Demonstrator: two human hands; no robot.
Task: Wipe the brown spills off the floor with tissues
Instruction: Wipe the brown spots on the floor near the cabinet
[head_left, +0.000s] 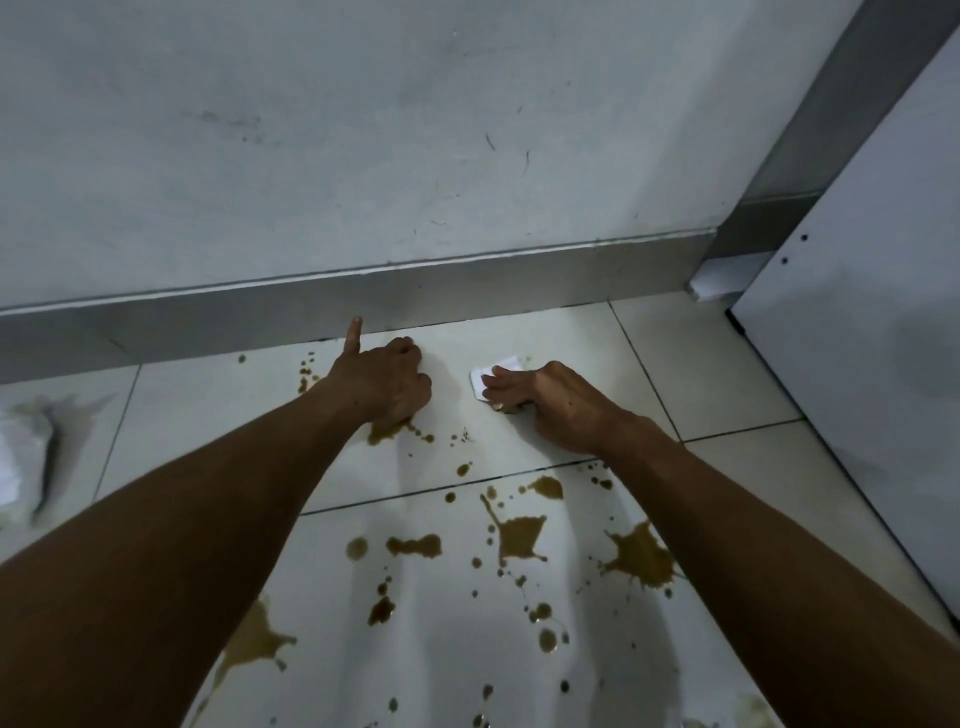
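Brown spills (519, 535) lie in several splashes and drops across the white floor tiles (208, 415), most of them near me. My right hand (556, 405) presses a folded white tissue (493, 375) flat on the tile close to the wall, with its fingers stretched over the tissue. A brown-stained bit shows under the fingertips. To the left of it, my left hand (387, 382) rests on the floor with its fingers curled and one finger sticking up toward the skirting. No tissue shows in that hand. A brown puddle (387, 431) sits just behind its wrist.
A grey skirting board (467, 286) and a pale wall close off the far side. A white panel (857, 364) stands upright along the right edge. White crumpled material with a grey strip (31, 457) lies on the floor at the far left.
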